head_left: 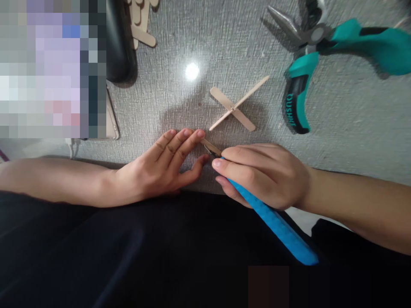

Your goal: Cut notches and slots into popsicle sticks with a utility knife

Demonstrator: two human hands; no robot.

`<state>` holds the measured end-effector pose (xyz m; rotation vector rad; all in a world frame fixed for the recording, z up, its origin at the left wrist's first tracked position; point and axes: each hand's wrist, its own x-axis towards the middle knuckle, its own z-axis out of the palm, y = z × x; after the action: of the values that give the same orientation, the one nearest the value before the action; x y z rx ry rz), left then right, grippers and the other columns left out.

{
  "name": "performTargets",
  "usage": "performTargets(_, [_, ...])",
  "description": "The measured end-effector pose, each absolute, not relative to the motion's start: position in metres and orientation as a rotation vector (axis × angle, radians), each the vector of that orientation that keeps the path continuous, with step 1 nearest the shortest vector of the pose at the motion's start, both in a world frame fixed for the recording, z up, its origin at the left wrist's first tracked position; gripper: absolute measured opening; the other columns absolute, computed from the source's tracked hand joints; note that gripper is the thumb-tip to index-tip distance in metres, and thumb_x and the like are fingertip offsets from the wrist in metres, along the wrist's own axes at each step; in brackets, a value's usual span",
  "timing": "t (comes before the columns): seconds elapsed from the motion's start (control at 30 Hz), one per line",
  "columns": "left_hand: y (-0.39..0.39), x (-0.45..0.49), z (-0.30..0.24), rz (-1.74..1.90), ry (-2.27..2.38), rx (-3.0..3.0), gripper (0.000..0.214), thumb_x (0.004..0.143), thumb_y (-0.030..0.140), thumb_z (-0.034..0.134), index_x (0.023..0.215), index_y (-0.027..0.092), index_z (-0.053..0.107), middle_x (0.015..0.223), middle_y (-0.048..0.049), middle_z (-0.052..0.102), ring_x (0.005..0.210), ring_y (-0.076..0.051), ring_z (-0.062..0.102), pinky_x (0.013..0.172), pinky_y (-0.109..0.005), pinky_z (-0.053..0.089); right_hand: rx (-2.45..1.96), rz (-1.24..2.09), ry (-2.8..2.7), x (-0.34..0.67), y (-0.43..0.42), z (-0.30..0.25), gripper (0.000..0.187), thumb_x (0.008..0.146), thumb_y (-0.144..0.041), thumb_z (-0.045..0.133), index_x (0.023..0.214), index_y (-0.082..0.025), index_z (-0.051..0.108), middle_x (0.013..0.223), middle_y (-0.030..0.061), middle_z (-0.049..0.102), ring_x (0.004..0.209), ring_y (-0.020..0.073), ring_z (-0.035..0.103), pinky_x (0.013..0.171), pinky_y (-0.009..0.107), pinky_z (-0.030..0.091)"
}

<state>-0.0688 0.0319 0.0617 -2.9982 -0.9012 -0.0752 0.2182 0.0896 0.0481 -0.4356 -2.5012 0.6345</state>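
My right hand (263, 173) is closed around a blue-handled cutter (272, 218), its long handle slanting down to the right. A small metal tip of the cutter shows just left of my fingers, against a wooden craft stick (212, 147). My left hand (167, 160) has its fingers stretched together, the index fingertip pressing on the stick's left end and the thumb apart below it. My right fingers cover the stick's other end. Just above the hands, two craft sticks joined as a cross (247, 118) rest on the table, one flat and one on edge.
Pliers with teal and black handles (303, 90) lie spread at the upper right of the grey textured table (173, 98). Several loose craft sticks (143, 35) lie at the top, beside a black rounded object (123, 51). A white cable (71, 147) runs at the left; blurring hides the upper-left corner.
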Motion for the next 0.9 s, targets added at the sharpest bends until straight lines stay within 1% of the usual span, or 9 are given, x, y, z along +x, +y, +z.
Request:
performTargets(0.13, [0.035, -0.066, 0.066, -0.050, -0.862, -2.959, 0.045, 0.117, 0.034, 0.062, 0.157, 0.013, 0.061, 0.160, -0.0285, 0.070, 0.145, -0.037, 0.076, 0.122, -0.044, 0.069, -0.431, 0.636, -2.493, 0.218, 0.089, 0.049, 0.014, 0.111, -0.006, 0.062, 0.124, -0.009, 0.064, 0.084, 0.0073, 0.079, 0.071, 0.0194, 0.075, 0.064, 0.034, 0.067])
performTargets(0.23, [0.035, -0.065, 0.066, -0.060, -0.872, -2.948, 0.043, 0.116, 0.033, 0.064, 0.155, 0.014, 0.062, 0.160, -0.0272, 0.072, 0.144, -0.037, 0.077, 0.122, -0.044, 0.069, -0.449, 0.617, -2.489, 0.219, 0.089, 0.049, 0.013, 0.111, -0.006, 0.061, 0.124, -0.010, 0.064, 0.083, 0.0059, 0.078, 0.070, 0.0192, 0.075, 0.063, 0.034, 0.067])
performTargets(0.3, [0.033, -0.066, 0.064, -0.074, -0.901, -2.964, 0.045, 0.116, 0.033, 0.065, 0.157, 0.015, 0.061, 0.164, -0.0269, 0.068, 0.149, -0.037, 0.073, 0.125, -0.045, 0.066, -0.454, 0.618, -2.494, 0.220, 0.089, 0.050, 0.014, 0.111, -0.007, 0.061, 0.125, -0.010, 0.064, 0.083, 0.0057, 0.079, 0.071, 0.0190, 0.075, 0.064, 0.034, 0.067])
performTargets(0.47, [0.027, -0.068, 0.060, -0.099, -1.004, -3.038, 0.054, 0.114, 0.031, 0.068, 0.164, 0.019, 0.056, 0.178, -0.0247, 0.053, 0.162, -0.039, 0.060, 0.134, -0.050, 0.059, -0.450, 0.648, -2.512, 0.220, 0.088, 0.051, 0.014, 0.112, -0.008, 0.060, 0.125, -0.013, 0.064, 0.084, 0.0041, 0.079, 0.072, 0.0186, 0.075, 0.065, 0.034, 0.067])
performTargets(0.63, [0.028, -0.068, 0.063, -0.058, -0.943, -3.019, 0.050, 0.113, 0.033, 0.069, 0.159, 0.017, 0.059, 0.173, -0.0269, 0.059, 0.157, -0.039, 0.066, 0.130, -0.049, 0.063, -0.455, 0.669, -2.512, 0.224, 0.088, 0.048, 0.016, 0.112, -0.009, 0.060, 0.126, -0.014, 0.066, 0.087, 0.0037, 0.078, 0.075, 0.0187, 0.075, 0.067, 0.034, 0.066])
performTargets(0.7, [0.029, -0.069, 0.064, -0.054, -0.990, -3.061, 0.051, 0.113, 0.032, 0.070, 0.162, 0.020, 0.058, 0.177, -0.0242, 0.055, 0.160, -0.039, 0.063, 0.132, -0.050, 0.062, -0.439, 0.691, -2.537, 0.228, 0.087, 0.048, 0.019, 0.111, -0.010, 0.063, 0.129, -0.015, 0.067, 0.091, 0.0040, 0.079, 0.078, 0.0193, 0.075, 0.070, 0.034, 0.067])
performTargets(0.77, [0.028, -0.070, 0.064, -0.090, -1.070, -3.122, 0.057, 0.112, 0.030, 0.071, 0.166, 0.024, 0.055, 0.182, -0.0212, 0.048, 0.164, -0.038, 0.057, 0.135, -0.051, 0.059, -0.437, 0.711, -2.552, 0.232, 0.087, 0.049, 0.023, 0.108, -0.009, 0.068, 0.131, -0.013, 0.068, 0.095, 0.0054, 0.080, 0.081, 0.0205, 0.077, 0.072, 0.035, 0.068])
performTargets(0.83, [0.028, -0.071, 0.064, -0.110, -1.098, -3.151, 0.061, 0.110, 0.027, 0.074, 0.167, 0.023, 0.054, 0.183, -0.0219, 0.045, 0.165, -0.039, 0.055, 0.137, -0.051, 0.056, -0.460, 0.726, -2.557, 0.234, 0.086, 0.050, 0.026, 0.106, -0.008, 0.070, 0.132, -0.012, 0.069, 0.097, 0.0061, 0.080, 0.083, 0.0216, 0.078, 0.073, 0.036, 0.068])
performTargets(0.9, [0.028, -0.071, 0.064, -0.082, -1.058, -3.133, 0.060, 0.110, 0.027, 0.075, 0.166, 0.022, 0.055, 0.181, -0.0238, 0.047, 0.163, -0.040, 0.057, 0.136, -0.051, 0.058, -0.471, 0.726, -2.552, 0.233, 0.086, 0.050, 0.025, 0.107, -0.008, 0.069, 0.131, -0.012, 0.069, 0.096, 0.0060, 0.080, 0.082, 0.0219, 0.078, 0.071, 0.036, 0.067])
